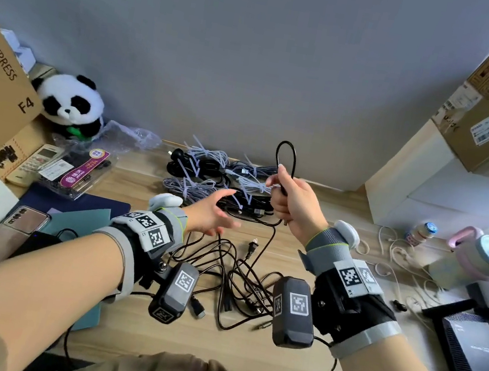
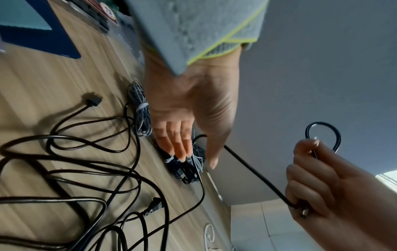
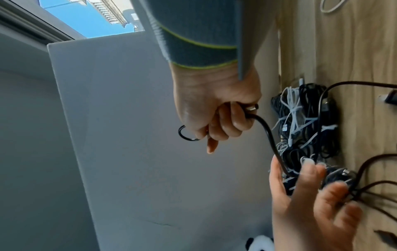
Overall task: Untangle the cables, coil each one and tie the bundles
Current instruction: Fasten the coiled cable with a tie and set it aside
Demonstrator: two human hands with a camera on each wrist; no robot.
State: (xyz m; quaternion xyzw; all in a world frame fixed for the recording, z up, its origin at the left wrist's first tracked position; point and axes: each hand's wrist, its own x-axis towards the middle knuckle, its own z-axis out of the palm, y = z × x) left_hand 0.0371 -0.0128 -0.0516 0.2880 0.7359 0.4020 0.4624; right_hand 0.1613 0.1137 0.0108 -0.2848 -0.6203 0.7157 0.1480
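Our right hand (image 1: 294, 202) grips the black cable's (image 1: 269, 242) first loop; left hand (image 1: 210, 213), fingers spread wide, should feed slack evenly from the bench (image 1: 241, 342) tangle.

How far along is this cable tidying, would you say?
Partly done. Several tied bundles already lie at the back of the desk. In hand: the right hand grips a black cable with its first loop raised, while the left hand reaches in, fingers open. Left: the loose black tangle in front, and some white cables to the right.
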